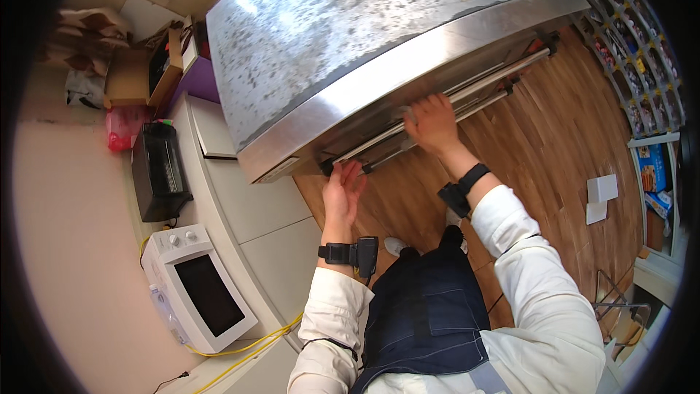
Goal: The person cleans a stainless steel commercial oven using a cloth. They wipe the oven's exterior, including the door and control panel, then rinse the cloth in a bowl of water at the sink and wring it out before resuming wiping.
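A stainless-steel appliance (pixel 394 82), which looks like an oven, stands in front of me with a stained, spotted top. Along its front run long metal bar handles (pixel 497 76) with black end mounts. My right hand (pixel 433 123) is curled over the bars near their middle. A small greyish patch shows beside its thumb, too unclear to name. Fingers apart and palm turned partly up, my left hand (pixel 343 191) is at the left end of the upper bar. Its fingertips overlap the bar there; whether they touch it I cannot tell. Both wrists wear black strapped devices.
To the left, a white microwave oven (pixel 205 290) and a black countertop appliance (pixel 160 172) stand on white cabinets (pixel 257 202). Yellow cables (pixel 246 339) cross there. A rack of small packets (pixel 637 60) is at right. White box-like pieces (pixel 601 189) lie on the wooden floor (pixel 538 142).
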{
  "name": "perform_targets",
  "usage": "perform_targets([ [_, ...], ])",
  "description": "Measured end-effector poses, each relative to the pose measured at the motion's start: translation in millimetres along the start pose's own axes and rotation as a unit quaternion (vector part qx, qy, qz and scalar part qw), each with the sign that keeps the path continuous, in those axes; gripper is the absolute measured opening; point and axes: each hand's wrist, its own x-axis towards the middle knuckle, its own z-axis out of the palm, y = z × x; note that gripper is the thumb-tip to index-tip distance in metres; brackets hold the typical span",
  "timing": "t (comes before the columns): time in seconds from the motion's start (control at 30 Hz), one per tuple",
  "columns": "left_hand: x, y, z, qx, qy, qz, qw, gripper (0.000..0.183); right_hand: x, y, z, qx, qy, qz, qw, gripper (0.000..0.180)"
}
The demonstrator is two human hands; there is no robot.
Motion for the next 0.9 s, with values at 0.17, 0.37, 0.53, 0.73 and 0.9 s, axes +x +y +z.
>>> perform_targets([
  [0.17, 25, -2, 19, -0.091, 0.122, 0.023, 0.988, 0.04, -1, 7, 2, 0.028, 0.046, 0.011, 0.999, 0.018],
  [0.37, 39, -17, 18, -0.057, 0.13, 0.134, 0.981, 0.016, -5, 15, 6, 0.066, 0.057, -0.012, 0.996, 0.017],
  [0.53, 21, -47, 9, -0.075, 0.15, 0.147, 0.975, 0.025, -43, 16, 1, 0.098, 0.034, -0.009, 0.995, 0.017],
  [0.73, 13, -68, -3, -0.068, 0.14, 0.132, 0.979, 0.027, -73, 16, 4, 0.064, 0.008, 0.002, 0.998, 0.028],
  [0.9, 1, -90, 0, -0.049, 0.151, 0.106, 0.982, 0.028, -117, 26, 12, 0.045, -0.021, -0.011, 0.999, 0.032],
])
